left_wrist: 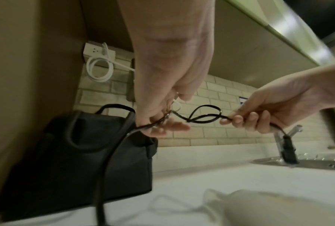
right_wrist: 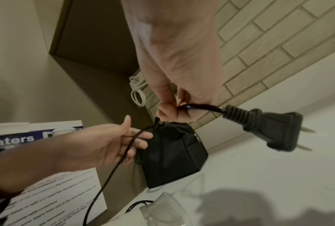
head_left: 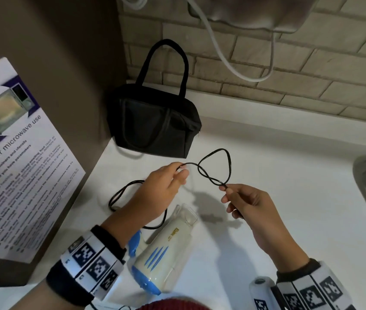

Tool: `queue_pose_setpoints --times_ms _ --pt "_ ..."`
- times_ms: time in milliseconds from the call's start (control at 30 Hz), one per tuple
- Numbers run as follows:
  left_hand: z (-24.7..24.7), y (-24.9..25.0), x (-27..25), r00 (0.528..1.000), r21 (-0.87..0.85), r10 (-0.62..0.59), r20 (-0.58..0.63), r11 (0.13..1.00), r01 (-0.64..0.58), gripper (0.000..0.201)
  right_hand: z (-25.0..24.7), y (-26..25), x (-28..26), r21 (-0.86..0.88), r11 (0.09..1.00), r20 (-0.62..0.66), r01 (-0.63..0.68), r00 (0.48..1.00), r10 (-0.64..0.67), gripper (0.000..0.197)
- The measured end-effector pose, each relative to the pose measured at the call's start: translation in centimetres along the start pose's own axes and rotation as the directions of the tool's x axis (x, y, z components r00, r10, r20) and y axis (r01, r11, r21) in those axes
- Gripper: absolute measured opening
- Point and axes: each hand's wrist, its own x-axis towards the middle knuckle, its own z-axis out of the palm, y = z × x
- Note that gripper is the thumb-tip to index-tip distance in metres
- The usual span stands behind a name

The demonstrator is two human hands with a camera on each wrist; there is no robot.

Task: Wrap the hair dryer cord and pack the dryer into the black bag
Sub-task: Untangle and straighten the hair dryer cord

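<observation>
Black cord (head_left: 216, 168) twists in a loop between my left hand (head_left: 164, 186) and right hand (head_left: 248, 205), both pinching it; it could knot if I pull, or the plug (right_wrist: 267, 130) could swing. My dryer (head_left: 164, 253) lies on the counter (head_left: 289, 175), near the bag (head_left: 155, 121)

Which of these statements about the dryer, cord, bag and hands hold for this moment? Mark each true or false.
1. Both hands pinch the cord. True: the left hand and right hand each hold it, a loop between them.
2. The hair dryer is inside the black bag. False: it lies on the counter.
3. The plug hangs free below the right hand. True.
4. The black bag lies flat on its side. False: it stands upright by the brick wall.
</observation>
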Motion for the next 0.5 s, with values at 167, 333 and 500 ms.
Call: queue_pose_setpoints --times_ms 167,333,500 --pt "1.2 1.4 1.2 0.997 -0.239 -0.081 0.002 0.968 0.079 0.030 1.1 0.0 -0.6 -0.040 0.996 0.140 0.085 0.987 -0.078 0.023" --pt "-0.3 1.6 1.5 0.996 -0.249 -0.081 -0.030 0.966 0.071 0.029 -0.9 0.2 -0.9 -0.279 0.945 0.364 0.174 0.929 -0.063 0.019" --pt "-1.6 0.9 1.2 0.988 -0.336 -0.147 -0.054 0.934 0.120 0.029 -3.6 1.5 -0.4 -0.452 0.846 0.293 0.283 0.943 -0.159 0.019"
